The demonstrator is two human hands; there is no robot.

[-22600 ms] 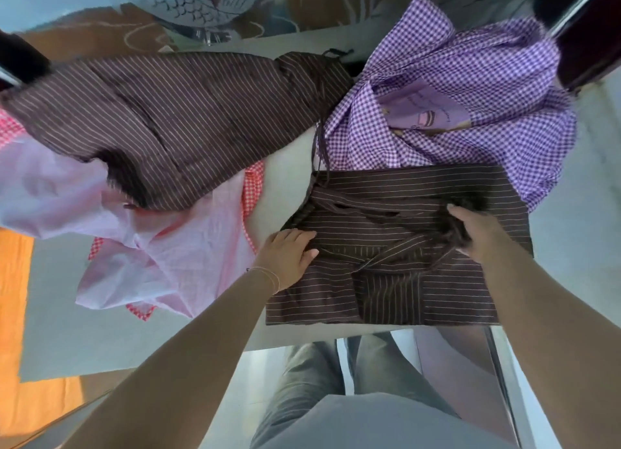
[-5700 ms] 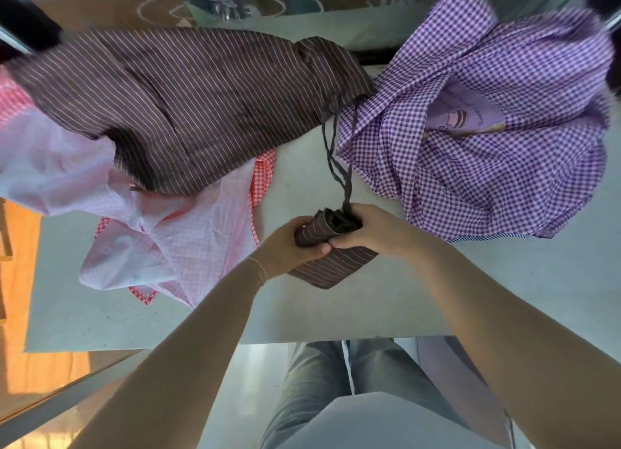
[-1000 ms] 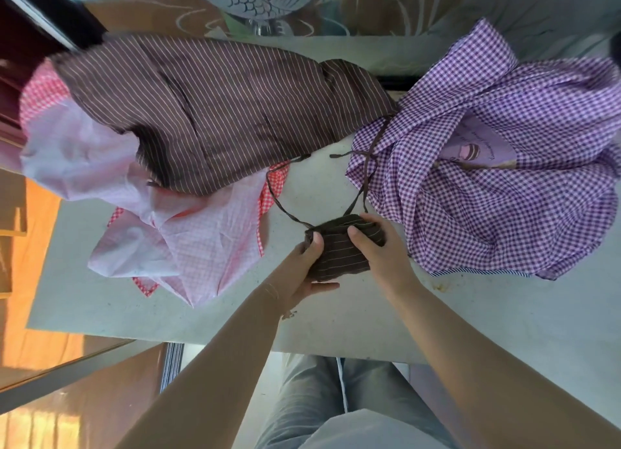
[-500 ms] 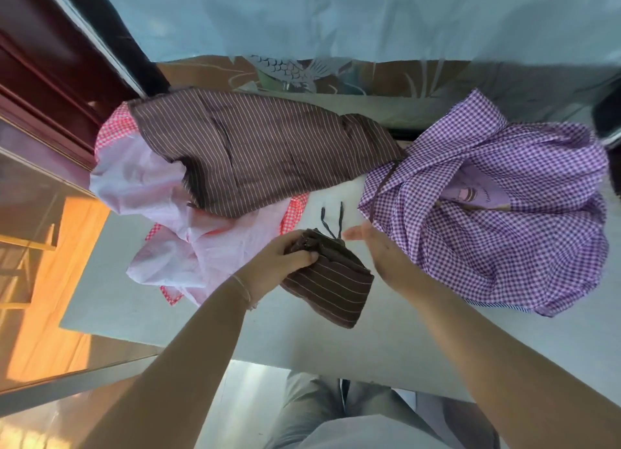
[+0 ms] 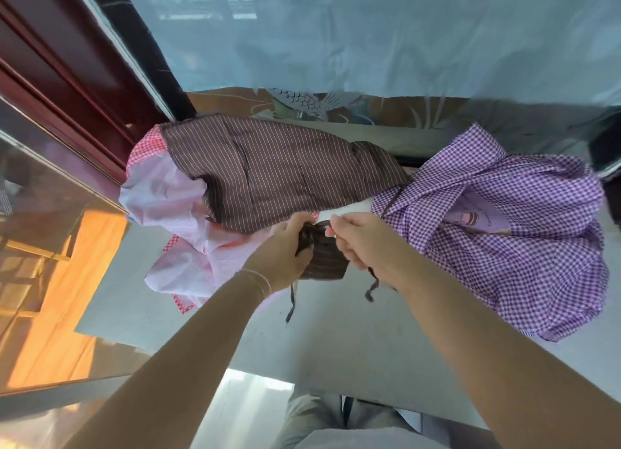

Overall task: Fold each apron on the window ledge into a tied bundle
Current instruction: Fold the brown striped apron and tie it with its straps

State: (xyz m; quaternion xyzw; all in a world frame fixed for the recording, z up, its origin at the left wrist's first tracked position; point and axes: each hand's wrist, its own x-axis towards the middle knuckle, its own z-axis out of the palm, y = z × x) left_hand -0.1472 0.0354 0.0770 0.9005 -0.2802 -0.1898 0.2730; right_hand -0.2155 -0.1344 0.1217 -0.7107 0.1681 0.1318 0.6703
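Once the left hand [image 5: 285, 247] alone held the brown bundle [image 5: 324, 259], both hands' fingers now clamped it, strings [image 5: 371, 289] dangling toward six o'clock; tying looked nearly finished.

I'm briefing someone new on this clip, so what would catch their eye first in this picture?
Probably the purple gingham apron, heaped loosely on the right of the window ledge. Next, at centre, the left hand and right hand grip a small brown striped bundle, its tie ends dangling below. Behind them on the left, another brown striped apron lies over a pink one.
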